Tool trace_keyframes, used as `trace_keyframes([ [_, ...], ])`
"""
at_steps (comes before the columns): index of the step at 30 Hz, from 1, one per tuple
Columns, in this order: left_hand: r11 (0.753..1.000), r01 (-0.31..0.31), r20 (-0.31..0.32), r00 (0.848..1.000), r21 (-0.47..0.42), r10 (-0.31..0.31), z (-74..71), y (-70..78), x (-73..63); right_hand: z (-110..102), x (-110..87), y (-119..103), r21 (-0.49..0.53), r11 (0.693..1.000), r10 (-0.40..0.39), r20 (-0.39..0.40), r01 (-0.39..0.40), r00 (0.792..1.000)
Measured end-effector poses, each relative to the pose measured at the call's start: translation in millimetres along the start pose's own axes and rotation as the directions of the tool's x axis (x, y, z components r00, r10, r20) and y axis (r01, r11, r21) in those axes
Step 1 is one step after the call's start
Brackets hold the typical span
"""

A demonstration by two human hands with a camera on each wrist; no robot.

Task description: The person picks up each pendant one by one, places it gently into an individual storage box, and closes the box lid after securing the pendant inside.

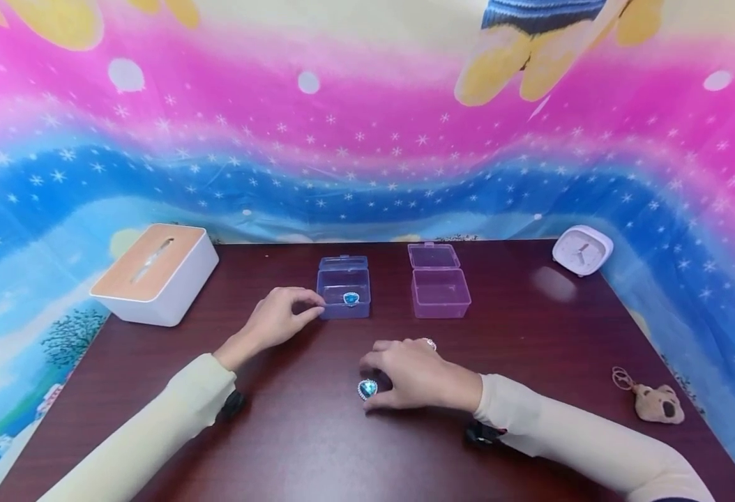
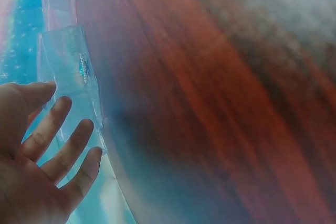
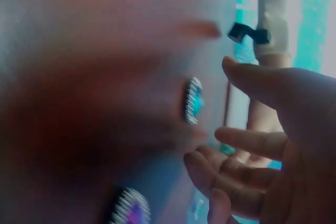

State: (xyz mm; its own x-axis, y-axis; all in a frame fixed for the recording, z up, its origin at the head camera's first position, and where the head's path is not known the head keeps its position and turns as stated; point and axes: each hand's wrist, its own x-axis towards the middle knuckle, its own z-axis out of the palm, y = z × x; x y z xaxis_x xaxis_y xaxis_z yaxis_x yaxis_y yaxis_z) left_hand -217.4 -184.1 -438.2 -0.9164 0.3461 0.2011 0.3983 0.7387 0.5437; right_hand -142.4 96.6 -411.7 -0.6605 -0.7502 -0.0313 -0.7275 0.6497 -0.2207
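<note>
In the head view, my left hand (image 1: pixel 277 317) is at the left side of an open-lidded clear blue box (image 1: pixel 344 309), fingers relaxed. Whether its fingertips touch the wall I cannot tell. Inside that box lies a teal heart-shaped gem (image 1: pixel 351 298) with a sparkling rim. My right hand (image 1: pixel 408 373) hovers low over the table beside a second teal gem (image 1: pixel 367 389). Its thumb and fingers are spread apart, and the right wrist view shows a gap between them and this gem (image 3: pixel 194 100). Another rimmed gem with a purple tint (image 3: pixel 134 211) lies nearby, mostly hidden by the hand in the head view.
A clear pink box (image 1: pixel 441 307) with its lid up stands right of the blue one. A tissue box (image 1: pixel 154 272) is at the back left, a white clock (image 1: pixel 583 250) at the back right. A bear keychain (image 1: pixel 658 404) lies near the table's right edge.
</note>
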Motion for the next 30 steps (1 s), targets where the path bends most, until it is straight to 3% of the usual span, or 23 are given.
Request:
trace_keyframes([
  [5, 1.0, 0.001, 0.003, 1.0, -0.01, -0.001, 0.1, 0.2, -1.3, 16, -3.7, -5, -0.073, 0.997, 0.012, -0.042, -0.015, 0.999],
  [11, 1.0, 0.01, 0.0, 1.0, -0.01, -0.01, -0.5, 0.5, -1.5, 20, -3.6, -6, -0.061, 0.998, 0.021, -0.072, -0.025, 0.997],
  [20, 1.0, 0.015, 0.007, 1.0, -0.017, -0.015, 2.3, 1.6, -0.9, 19, -1.2, -3, -0.067, 0.997, 0.036, -0.008, -0.036, 0.999],
  [30, 1.0, 0.013, 0.006, 1.0, -0.027, -0.013, 0.6, 1.0, -0.6, 15, 3.6, -4, -0.101, 0.995, 0.022, -0.004, -0.023, 1.0],
])
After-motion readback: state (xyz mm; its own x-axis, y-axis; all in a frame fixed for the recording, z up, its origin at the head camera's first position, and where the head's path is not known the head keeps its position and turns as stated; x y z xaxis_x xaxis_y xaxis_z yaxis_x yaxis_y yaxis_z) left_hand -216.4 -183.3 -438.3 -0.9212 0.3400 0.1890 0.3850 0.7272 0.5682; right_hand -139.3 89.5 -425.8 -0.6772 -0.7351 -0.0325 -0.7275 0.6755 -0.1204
